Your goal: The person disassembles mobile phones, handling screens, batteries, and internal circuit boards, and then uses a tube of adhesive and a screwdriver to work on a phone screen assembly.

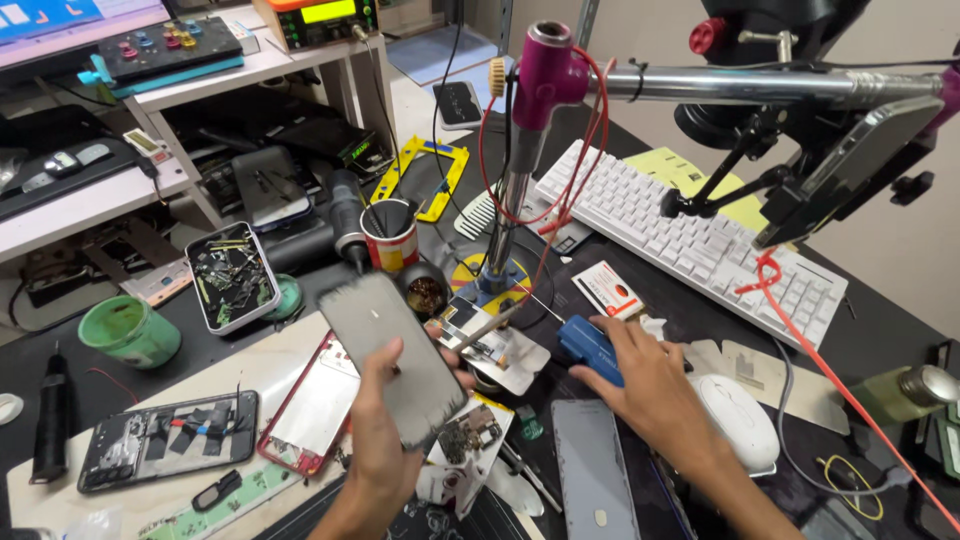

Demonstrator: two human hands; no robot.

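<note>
Head view: left hand closed around a grey phone panel, held tilted above the bench, thumb across its lower face. Right hand curled on the blue handle of a soldering iron, tip aimed left toward the small board beside the stand's base. Risk, as a judgement: panel gripped only at its lower end, so liable to slip or flex and crack. Hot tip close to the panel's edge and to the left fingers; a small swing enough to scorch either. Open red phone and dismantled black phone just below, exposed to a drop. Red cable looping nearby, easy to snag.
</note>
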